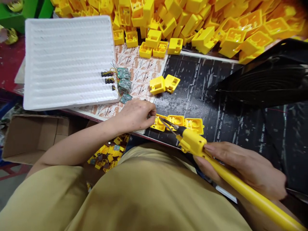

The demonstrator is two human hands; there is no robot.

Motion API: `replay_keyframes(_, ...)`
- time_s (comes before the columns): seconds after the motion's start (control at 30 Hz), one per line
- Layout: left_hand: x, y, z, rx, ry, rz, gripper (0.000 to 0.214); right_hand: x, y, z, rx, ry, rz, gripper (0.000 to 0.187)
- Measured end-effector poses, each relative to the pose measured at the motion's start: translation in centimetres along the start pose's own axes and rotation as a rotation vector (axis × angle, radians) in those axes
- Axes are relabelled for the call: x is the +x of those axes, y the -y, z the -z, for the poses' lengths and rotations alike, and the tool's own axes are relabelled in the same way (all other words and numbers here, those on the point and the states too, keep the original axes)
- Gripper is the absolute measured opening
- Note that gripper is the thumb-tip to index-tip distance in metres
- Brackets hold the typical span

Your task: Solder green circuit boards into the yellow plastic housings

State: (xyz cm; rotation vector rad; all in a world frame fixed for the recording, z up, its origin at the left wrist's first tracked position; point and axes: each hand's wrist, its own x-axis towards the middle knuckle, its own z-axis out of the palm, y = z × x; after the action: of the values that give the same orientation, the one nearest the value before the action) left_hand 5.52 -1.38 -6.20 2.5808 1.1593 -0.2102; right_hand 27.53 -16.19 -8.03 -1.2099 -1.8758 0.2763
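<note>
So, hands: apart; the left hand (134, 116) had its fingertips at a yellow plastic housing (158, 124), and the right hand (240, 170) gripped a yellow-handled tool (192, 142).
Tool: its thin metal tip met that housing's edge.
Housing: first of three in a row on a black mat (231, 128).
Desk: a white foam tray (67, 61), small circuit boards (124, 73) with wires, and a heap of yellow housings (192, 19) lay beyond.
</note>
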Motion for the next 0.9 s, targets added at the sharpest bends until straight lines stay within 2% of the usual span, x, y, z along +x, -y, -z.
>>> replay_keyframes(0.1, 0.2, -0.2, 0.4, 0.049, 0.043, -0.005, 0.023, 1.4, 0.2, -0.3, -0.042, 0.03, 0.077, 0.006)
replay_keyframes(0.33, 0.6, -0.3, 0.7, 0.068, 0.099, -0.024, 0.023, 2.4, 0.0, 0.6, -0.148, 0.125, 0.236, 0.011)
replay_keyframes(0.43, 0.7, -0.3, 0.9, 0.092, 0.117, -0.03, 0.023, 2.0, 0.3, 1.6, -0.178, 0.156, 0.166, 0.011)
replay_keyframes(0.63, 1.0, -0.4, 0.9, 0.11, 0.138, -0.043, 0.022, 0.3, -0.1, 2.2, -0.098, 0.076, -0.062, 0.001)
replay_keyframes(0.73, 0.9, -0.4, 1.0, 0.112, 0.139, -0.049, 0.021, -0.5, -0.7, 2.1, -0.017, 0.007, -0.072, 0.017)
replay_keyframes(0.83, 0.4, 0.0, 1.1, 0.056, 0.126, -0.062, 0.021, -1.7, -1.2, 2.1, -0.119, -0.086, -0.096, 0.037)
replay_keyframes(0.9, -0.1, 0.7, 1.1, -0.063, 0.075, -0.06, 0.024, -2.4, -1.5, 2.1, -0.205, -0.074, -0.168, 0.043)
